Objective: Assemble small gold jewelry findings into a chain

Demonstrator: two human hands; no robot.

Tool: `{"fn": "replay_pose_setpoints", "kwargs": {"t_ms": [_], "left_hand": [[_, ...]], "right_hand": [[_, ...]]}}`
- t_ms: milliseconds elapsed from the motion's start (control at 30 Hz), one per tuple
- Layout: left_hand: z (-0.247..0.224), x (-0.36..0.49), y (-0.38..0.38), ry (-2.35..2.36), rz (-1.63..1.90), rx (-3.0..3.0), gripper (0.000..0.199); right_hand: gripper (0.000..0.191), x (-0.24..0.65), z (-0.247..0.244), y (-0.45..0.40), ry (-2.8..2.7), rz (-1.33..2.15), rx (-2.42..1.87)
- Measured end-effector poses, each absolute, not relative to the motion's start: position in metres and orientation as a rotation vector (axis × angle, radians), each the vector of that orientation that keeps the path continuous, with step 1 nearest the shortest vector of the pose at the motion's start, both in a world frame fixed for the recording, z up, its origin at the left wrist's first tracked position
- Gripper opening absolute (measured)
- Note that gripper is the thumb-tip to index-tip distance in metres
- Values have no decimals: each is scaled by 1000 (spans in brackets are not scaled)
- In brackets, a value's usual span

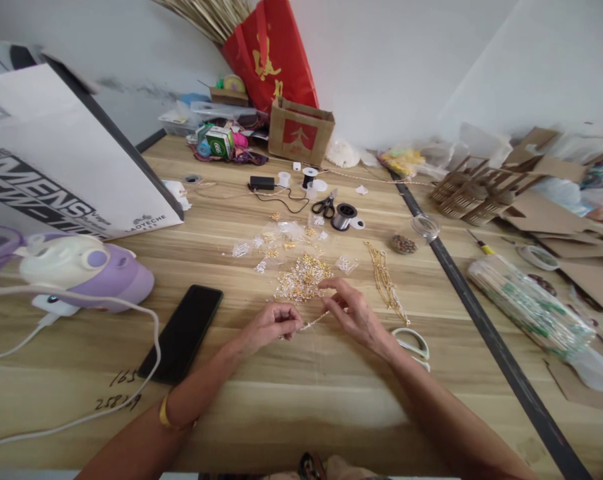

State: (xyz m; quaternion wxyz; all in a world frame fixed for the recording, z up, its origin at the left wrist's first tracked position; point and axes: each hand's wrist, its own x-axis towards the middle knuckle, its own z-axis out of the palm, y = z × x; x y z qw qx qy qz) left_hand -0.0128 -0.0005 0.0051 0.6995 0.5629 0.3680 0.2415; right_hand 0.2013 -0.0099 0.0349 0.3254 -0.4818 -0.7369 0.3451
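Thin strand (313,322) near the bead pile (302,277), between left hand (275,323) and right hand (352,309).
From my feed, the left pinches and partly covers it; whether the right grips, I cannot tell.

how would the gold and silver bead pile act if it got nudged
The bead pile would likely spread rather than move as one, since its pieces look loose. Each piece is probably light, being tiny. Some might slide or roll, as the tabletop looks flat and smooth.
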Motion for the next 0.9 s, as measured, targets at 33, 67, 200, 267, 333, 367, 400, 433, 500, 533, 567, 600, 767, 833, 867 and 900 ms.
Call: {"fn": "replay_pose_setpoints", "kwargs": {"t_ms": [33,67,200,267,333,367,400,433,500,533,567,600,767,833,867,900], "left_hand": [[4,-13,0,816,547,1248,26],[4,-13,0,813,557,1242,27],[4,-13,-1,816,584,1238,28],[5,-13,-1,827,588,1237,28],[6,-13,-1,846,588,1235,28],[6,-13,-1,853,588,1235,27],[5,-13,0,857,586,1235,27],[5,-13,0,857,584,1234,27],[5,-12,1,848,580,1229,27],[5,-12,2,846,579,1228,27],[6,-12,2,845,578,1226,27],[6,-12,2,844,578,1225,27],[7,-12,2,842,606,1199,26],[7,-12,2,837,624,1186,26],[6,-13,2,833,634,1177,26],[6,-13,2,830,644,1166,26]], "right_hand": [[25,207,40,-10,-1973,795,-1278],[25,212,46,-10,-2023,721,-1303],[20,242,63,-22,-2231,463,-1482],[19,258,65,-34,-2302,364,-1609],[17,274,65,-49,-2376,255,-1767],[16,281,63,-56,-2415,219,-1837],[16,287,61,-64,-2454,192,-1885],[16,292,58,-71,-2485,168,-1913],[19,299,52,-85,-2542,114,-1935],[22,301,48,-90,-2558,74,-1944],[27,303,43,-95,-2560,36,-1965],[30,304,39,-99,-2553,9,-1980],[42,309,22,-109,-2510,-64,-1977],[42,312,22,-110,-2503,-26,-1953],[40,313,23,-110,-2494,15,-1933],[39,314,26,-110,-2484,78,-1908]]}}
